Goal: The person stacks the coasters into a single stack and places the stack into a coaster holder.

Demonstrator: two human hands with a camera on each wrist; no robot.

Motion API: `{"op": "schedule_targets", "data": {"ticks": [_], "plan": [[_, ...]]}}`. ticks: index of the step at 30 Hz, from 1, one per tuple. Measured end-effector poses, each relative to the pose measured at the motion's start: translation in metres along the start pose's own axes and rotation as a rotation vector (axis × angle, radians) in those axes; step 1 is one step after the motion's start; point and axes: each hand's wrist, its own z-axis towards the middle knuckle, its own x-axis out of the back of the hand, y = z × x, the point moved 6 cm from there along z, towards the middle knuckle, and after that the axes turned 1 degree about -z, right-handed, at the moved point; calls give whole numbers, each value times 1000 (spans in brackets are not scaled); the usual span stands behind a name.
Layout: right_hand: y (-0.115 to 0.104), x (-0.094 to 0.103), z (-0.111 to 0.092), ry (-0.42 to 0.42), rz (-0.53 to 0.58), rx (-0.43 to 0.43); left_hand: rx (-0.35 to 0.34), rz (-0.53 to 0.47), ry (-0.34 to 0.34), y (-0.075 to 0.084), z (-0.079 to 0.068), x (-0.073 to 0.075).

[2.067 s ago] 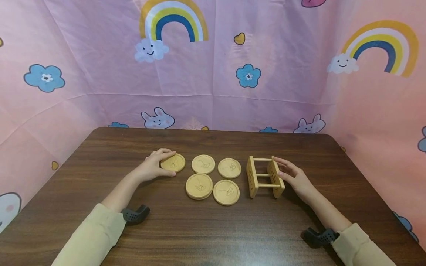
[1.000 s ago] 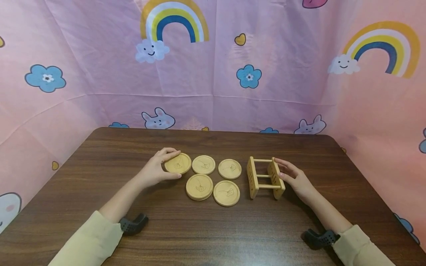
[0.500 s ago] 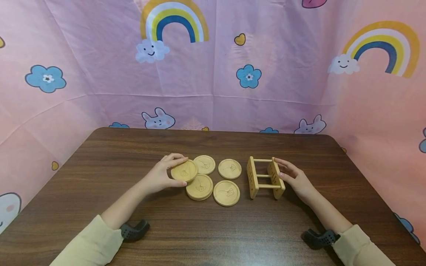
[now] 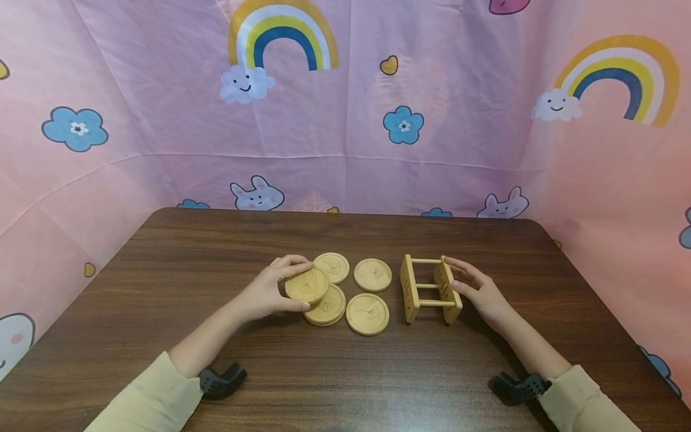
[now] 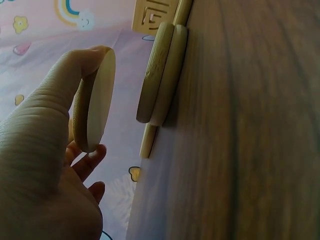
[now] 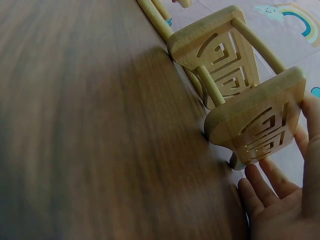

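My left hand (image 4: 264,295) pinches a round wooden coaster (image 4: 306,285) by its rim, thumb at the near side and fingers at the far side. In the left wrist view this coaster (image 5: 101,102) hangs clear of the table, tilted. It overlaps the left part of a stack of two coasters (image 4: 330,309) in the head view. My right hand (image 4: 486,298) holds the right side panel of a small wooden rack (image 4: 409,294) between thumb and fingers. The right wrist view shows the rack's cut-out side panel (image 6: 265,120) with fingertips against its edges.
Three single coasters lie flat between the hands: one at the back (image 4: 333,265), one behind on the right (image 4: 372,274) and one in front (image 4: 367,314). Each bears an engraved leaf. The brown wooden table (image 4: 378,384) ends at a patterned cloth backdrop (image 4: 345,120).
The left hand has lifted its coaster off the table and carried it right and nearer, over the edge of the two-coaster stack. The right hand and the rack have stayed put.
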Motion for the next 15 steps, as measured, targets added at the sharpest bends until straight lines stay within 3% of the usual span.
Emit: {"op": "schedule_targets", "data": {"ticks": [15], "plan": [[1,-1,0,-3,28,-6,-32,-6,-24,9,-1,-13]]}}
